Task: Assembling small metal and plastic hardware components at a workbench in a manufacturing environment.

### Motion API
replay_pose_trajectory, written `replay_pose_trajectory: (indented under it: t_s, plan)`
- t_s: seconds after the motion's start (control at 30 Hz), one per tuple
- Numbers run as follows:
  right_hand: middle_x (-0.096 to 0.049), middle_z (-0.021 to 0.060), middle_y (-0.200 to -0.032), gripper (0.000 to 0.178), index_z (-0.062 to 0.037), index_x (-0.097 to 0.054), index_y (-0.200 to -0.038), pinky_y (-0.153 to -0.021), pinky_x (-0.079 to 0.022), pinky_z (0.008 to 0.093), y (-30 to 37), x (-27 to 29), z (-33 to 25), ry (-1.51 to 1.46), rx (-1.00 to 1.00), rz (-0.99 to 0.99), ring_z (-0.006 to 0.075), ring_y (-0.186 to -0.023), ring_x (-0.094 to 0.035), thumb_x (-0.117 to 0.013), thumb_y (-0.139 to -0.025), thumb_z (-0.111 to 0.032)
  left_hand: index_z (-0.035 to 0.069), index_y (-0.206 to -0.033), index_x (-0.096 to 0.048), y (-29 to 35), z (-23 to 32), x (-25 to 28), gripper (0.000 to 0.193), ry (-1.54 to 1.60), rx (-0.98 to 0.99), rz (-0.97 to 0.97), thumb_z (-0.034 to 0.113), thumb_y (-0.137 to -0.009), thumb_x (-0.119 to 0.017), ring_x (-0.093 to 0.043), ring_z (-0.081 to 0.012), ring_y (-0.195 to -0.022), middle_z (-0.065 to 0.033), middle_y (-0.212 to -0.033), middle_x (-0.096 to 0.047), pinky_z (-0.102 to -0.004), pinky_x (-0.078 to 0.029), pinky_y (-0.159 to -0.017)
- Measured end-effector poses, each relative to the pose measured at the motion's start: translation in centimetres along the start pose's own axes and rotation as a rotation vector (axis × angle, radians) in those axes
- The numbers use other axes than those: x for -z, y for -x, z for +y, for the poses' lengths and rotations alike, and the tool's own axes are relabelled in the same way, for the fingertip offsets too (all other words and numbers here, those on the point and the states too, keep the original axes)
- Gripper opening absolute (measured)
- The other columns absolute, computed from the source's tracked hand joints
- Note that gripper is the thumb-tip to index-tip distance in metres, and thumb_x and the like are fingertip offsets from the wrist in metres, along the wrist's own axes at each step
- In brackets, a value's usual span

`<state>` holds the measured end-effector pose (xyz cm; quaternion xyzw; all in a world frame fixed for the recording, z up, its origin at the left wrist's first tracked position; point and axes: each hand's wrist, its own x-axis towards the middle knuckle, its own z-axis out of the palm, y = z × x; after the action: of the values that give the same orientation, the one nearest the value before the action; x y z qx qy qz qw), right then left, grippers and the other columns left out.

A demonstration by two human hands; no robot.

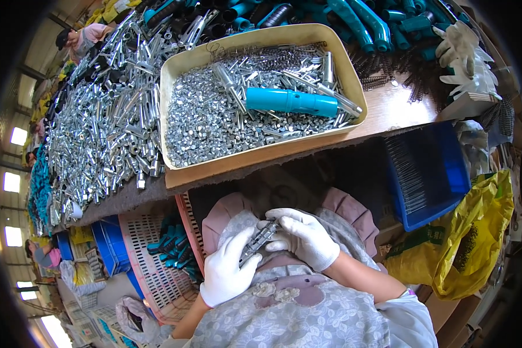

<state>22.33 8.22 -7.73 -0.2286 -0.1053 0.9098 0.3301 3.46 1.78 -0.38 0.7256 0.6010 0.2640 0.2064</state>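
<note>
Over my lap, my left hand [229,274] in a white glove is closed around a dark grey metal cylindrical part [260,238]. My gloved right hand [306,239] grips the same part at its upper end, fingers bent around it. The part lies tilted between the hands, and the fingers cover some of it. On the table beyond, a cream tray [169,165] holds many small shiny metal pieces [197,119]. A teal plastic tube [290,102] rests across them, next to several metal rods and tubes.
Loose metal tubes [107,124] heap up left of the tray. Teal curved handles [362,23] and dark springs [383,69] lie behind and right. Below the table stand a pink basket [156,238], a blue bin [452,174] and a yellow sack [475,232]. People work at far left.
</note>
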Motion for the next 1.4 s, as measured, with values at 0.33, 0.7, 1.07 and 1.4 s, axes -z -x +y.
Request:
replay_pose_trajectory:
  t_s: [0.33, 0.7, 1.07, 1.4]
  plan:
    - [-0.066, 0.0143, -0.111, 0.035, 0.0046, -0.054, -0.129, -0.082, -0.060, 0.0316, -0.5, 1.2, 0.7, 0.016, -0.035, -0.012, 0.0215, -0.088, -0.070, -0.057, -0.100, -0.014, 0.003, -0.127, -0.060, -0.7, 0.7, 0.2, 0.051, -0.057, -0.042, -0.071, 0.008, -0.078, -0.074, -0.070, -0.0299, -0.078, -0.0149, -0.107, -0.068, -0.0348, -0.056, -0.066]
    - [-0.065, 0.0228, -0.121, 0.046, 0.0081, -0.059, -0.124, -0.090, -0.059, 0.0387, 0.7, 0.6, -0.1, 0.055, 0.143, -0.077, 0.0287, -0.107, -0.067, -0.069, -0.093, -0.025, 0.005, -0.121, -0.064, -0.4, 0.0, 0.2, 0.046, -0.066, -0.139, -0.046, 0.012, -0.077, -0.077, -0.069, -0.0293, -0.078, -0.0140, -0.108, -0.068, -0.0337, -0.056, -0.064]
    - [-0.067, 0.0227, -0.117, 0.046, 0.0090, -0.059, -0.123, -0.085, -0.060, 0.0347, 0.4, 0.6, 0.0, 0.148, 0.134, 0.026, 0.0259, -0.101, -0.069, -0.069, -0.093, -0.025, 0.007, -0.126, -0.062, -1.0, -0.2, 0.6, 0.045, 0.025, -0.097, -0.209, 0.007, -0.081, -0.072, -0.068, -0.0254, -0.075, -0.0122, -0.110, -0.065, -0.0328, -0.056, -0.065]
    - [-0.070, 0.0068, -0.094, 0.024, 0.0030, -0.068, -0.102, -0.074, -0.051, 0.0254, -0.3, -0.9, -0.8, 0.453, 0.133, 0.156, 0.0110, -0.080, -0.063, -0.068, -0.093, -0.019, 0.004, -0.151, -0.024, 1.1, -2.6, -0.7, 0.075, 1.672, 0.866, -0.517, 0.015, -0.087, -0.061, -0.044, -0.0086, -0.060, -0.0079, -0.096, -0.050, -0.0185, -0.031, -0.046]
